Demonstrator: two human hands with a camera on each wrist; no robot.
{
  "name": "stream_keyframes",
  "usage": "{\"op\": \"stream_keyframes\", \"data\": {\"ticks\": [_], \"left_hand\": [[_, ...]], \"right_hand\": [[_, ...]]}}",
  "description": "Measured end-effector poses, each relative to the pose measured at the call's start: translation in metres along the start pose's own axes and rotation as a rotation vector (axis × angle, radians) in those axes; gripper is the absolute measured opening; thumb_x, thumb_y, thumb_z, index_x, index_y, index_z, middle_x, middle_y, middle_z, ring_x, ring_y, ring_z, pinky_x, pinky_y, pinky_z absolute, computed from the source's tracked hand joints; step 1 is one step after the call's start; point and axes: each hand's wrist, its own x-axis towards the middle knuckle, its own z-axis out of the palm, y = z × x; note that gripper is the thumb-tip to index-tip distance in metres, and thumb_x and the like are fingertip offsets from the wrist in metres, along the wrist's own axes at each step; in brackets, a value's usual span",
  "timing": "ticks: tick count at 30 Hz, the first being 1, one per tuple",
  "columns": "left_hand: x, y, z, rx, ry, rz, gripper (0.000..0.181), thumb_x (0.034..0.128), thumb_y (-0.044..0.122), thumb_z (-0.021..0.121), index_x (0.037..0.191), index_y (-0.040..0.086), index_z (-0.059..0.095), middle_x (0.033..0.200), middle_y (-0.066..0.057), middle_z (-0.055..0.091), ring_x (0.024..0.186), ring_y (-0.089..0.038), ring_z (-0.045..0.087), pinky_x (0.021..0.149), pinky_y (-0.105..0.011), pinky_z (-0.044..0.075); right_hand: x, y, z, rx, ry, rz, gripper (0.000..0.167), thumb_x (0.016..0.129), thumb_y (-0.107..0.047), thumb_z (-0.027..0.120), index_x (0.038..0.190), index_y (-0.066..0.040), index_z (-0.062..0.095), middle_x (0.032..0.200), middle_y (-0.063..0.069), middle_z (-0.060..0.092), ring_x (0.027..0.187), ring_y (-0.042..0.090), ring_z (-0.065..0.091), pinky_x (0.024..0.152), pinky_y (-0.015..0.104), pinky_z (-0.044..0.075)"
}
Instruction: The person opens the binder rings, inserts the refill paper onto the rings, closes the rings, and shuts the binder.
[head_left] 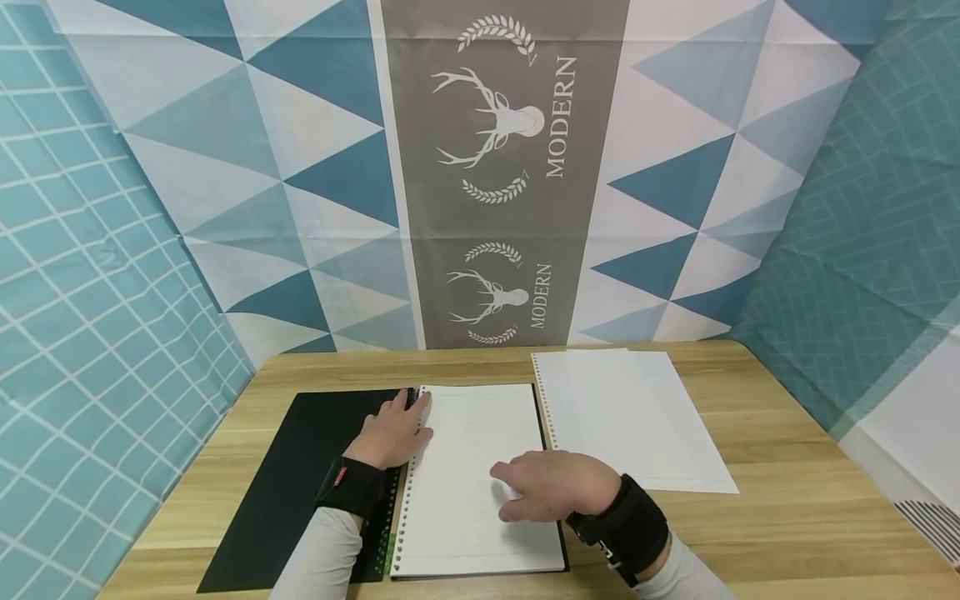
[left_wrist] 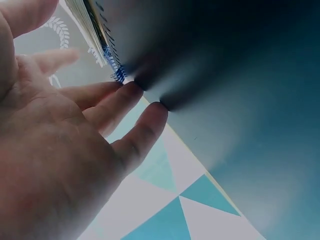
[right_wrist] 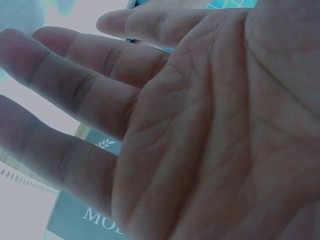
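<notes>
Blk binder (head_left: pixel 300 483) lies flat on counter (head_left: pixel 795 533), long axis near-to-far, w/ punched paper stack (head_left: pixel 468 500) on its R half. L hand (head_left: pixel 390 435) is nearer the spine (head_left: pixel 387 510), fingers extended, tips touching approx. its far end, no clear grip; R hand (head_left: pixel 555 485), fingers out & holding nth., is over the stack's R side, apart from L, w/ loose sheets (head_left: pixel 637 417) beyond.

In the head view, the left hand (head_left: pixel 390 433) hides part of the binding strip (head_left: pixel 387 510) toward twelve o'clock; the right hand (head_left: pixel 553 485) covers the page (head_left: pixel 465 479) toward three. Ruled lines (head_left: pixel 468 450) look too faint to count. Both sleeves (head_left: pixel 321 552) run off at six. In the right wrist view, the hand partly hides lettering (right_wrist: pixel 102 219) at seven.
</notes>
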Motion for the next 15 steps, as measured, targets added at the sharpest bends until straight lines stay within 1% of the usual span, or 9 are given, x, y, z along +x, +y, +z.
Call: {"op": "stream_keyframes", "data": {"ticks": [3, 7, 15], "left_hand": [[-0.0013, 0.0012, 0.0004, 0.030, -0.023, 0.022, 0.061, 0.1048, 0.032, 0.057, 0.158, 0.009, 0.036, 0.167, -0.025, 0.022, 0.149, -0.050, 0.031, 0.113, -0.072, 0.029], [-0.0018, 0.0047, -0.0004, 0.068, -0.049, 0.047, 0.062, 0.1057, 0.033, 0.054, 0.158, 0.004, 0.035, 0.168, -0.021, 0.023, 0.150, -0.051, 0.030, 0.113, -0.074, 0.029], [-0.0021, 0.0082, -0.0006, 0.095, -0.059, 0.052, 0.067, 0.1054, 0.036, 0.054, 0.158, 0.003, 0.032, 0.168, -0.020, 0.024, 0.150, -0.050, 0.030, 0.113, -0.072, 0.030]], "right_hand": [[-0.0001, -0.0002, 0.0003, -0.006, 0.003, 0.003, 0.043, 0.095, -0.039, 0.068, 0.131, -0.018, 0.060, 0.094, -0.009, 0.066, 0.086, 0.003, 0.060, 0.081, 0.030, 0.054], [-0.0005, -0.0008, 0.0002, -0.012, 0.010, 0.005, 0.041, 0.094, -0.039, 0.069, 0.129, -0.018, 0.061, 0.092, -0.009, 0.065, 0.086, 0.004, 0.060, 0.081, 0.030, 0.054], [0.0002, -0.0010, 0.0002, -0.008, 0.001, 0.005, 0.040, 0.095, -0.039, 0.068, 0.128, -0.018, 0.061, 0.091, -0.010, 0.064, 0.085, 0.003, 0.059, 0.080, 0.029, 0.053]]}}
